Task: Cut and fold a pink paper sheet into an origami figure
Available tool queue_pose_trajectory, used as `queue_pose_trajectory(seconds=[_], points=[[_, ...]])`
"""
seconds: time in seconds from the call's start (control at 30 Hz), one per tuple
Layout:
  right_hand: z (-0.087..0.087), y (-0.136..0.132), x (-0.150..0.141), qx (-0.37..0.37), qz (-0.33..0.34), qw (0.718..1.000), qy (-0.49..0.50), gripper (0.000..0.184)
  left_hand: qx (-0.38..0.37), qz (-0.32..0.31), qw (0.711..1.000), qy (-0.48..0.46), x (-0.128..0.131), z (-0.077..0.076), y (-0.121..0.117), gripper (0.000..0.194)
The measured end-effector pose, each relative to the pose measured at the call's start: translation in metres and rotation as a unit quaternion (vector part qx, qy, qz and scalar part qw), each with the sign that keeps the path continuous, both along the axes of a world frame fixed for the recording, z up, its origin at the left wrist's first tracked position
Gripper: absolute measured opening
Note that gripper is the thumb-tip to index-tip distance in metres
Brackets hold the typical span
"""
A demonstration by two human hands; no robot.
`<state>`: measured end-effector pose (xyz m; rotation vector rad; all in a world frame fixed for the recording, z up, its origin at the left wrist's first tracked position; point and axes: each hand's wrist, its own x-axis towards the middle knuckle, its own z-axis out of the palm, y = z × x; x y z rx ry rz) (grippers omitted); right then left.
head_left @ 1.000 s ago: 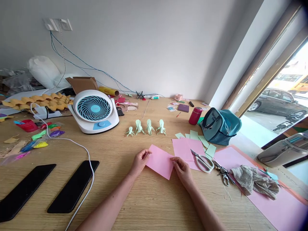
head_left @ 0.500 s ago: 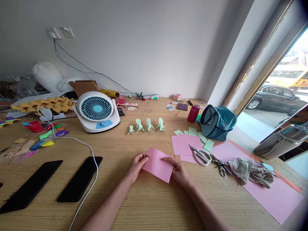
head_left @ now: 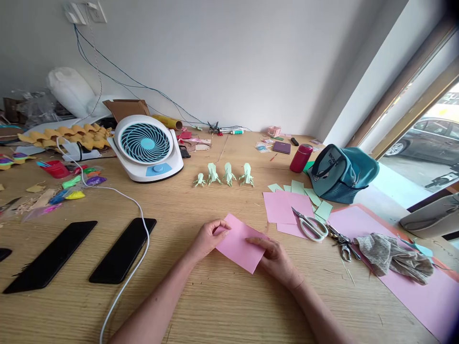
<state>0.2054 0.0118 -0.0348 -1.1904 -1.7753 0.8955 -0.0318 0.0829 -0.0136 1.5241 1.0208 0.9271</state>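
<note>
A pink sheet of paper (head_left: 238,246) is held just above the table between my two hands. My left hand (head_left: 211,237) pinches its upper left edge between thumb and fingers. On the right side, my right hand (head_left: 274,255) grips the sheet with fingers lying over its top face; the thumb is hidden. Beyond the sheet stand several pale green folded paper beetles (head_left: 228,174) in a row. More pink paper squares (head_left: 278,208) lie to the right, with white-handled scissors (head_left: 311,227) resting on them.
Two black slabs (head_left: 122,253) and a white cable (head_left: 122,296) lie at left, near a fan (head_left: 147,143). At right are green paper pieces (head_left: 324,210), keys (head_left: 344,248), a grey cloth (head_left: 392,255), a teal bag (head_left: 344,172) and a red flask (head_left: 301,157).
My right hand has shifted from pinching the sheet's right corner to laying its fingers farther over the paper. The left hand keeps its hold. The camera view has also shifted.
</note>
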Motion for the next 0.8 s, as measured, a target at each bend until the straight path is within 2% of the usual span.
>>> queue_pose_trajectory(seconds=[0.17, 0.27, 0.33, 0.47, 0.6, 0.8], points=[[0.012, -0.003, -0.003, -0.011, 0.01, 1.0, -0.014, 0.029, 0.004, -0.024, 1.0, 0.014, -0.006, 0.004, 0.001, 0.018], [0.019, -0.006, -0.007, -0.013, 0.047, 0.999, -0.015, 0.028, -0.032, -0.068, 0.997, 0.002, -0.012, 0.011, 0.001, 0.025], [0.021, -0.008, -0.009, -0.011, 0.071, 0.997, -0.021, 0.029, -0.02, -0.072, 0.997, 0.006, -0.013, 0.016, 0.0, 0.024], [0.021, -0.01, -0.012, 0.01, 0.081, 0.995, -0.056, 0.03, 0.115, -0.053, 0.985, 0.12, -0.008, 0.022, -0.005, 0.008], [0.021, -0.008, -0.011, 0.026, 0.085, 0.994, -0.068, 0.029, 0.253, -0.071, 0.934, 0.242, 0.003, 0.022, -0.017, 0.011], [0.021, -0.008, -0.013, 0.027, 0.086, 0.994, -0.059, 0.029, 0.312, -0.097, 0.911, 0.253, 0.012, 0.022, -0.025, 0.013]])
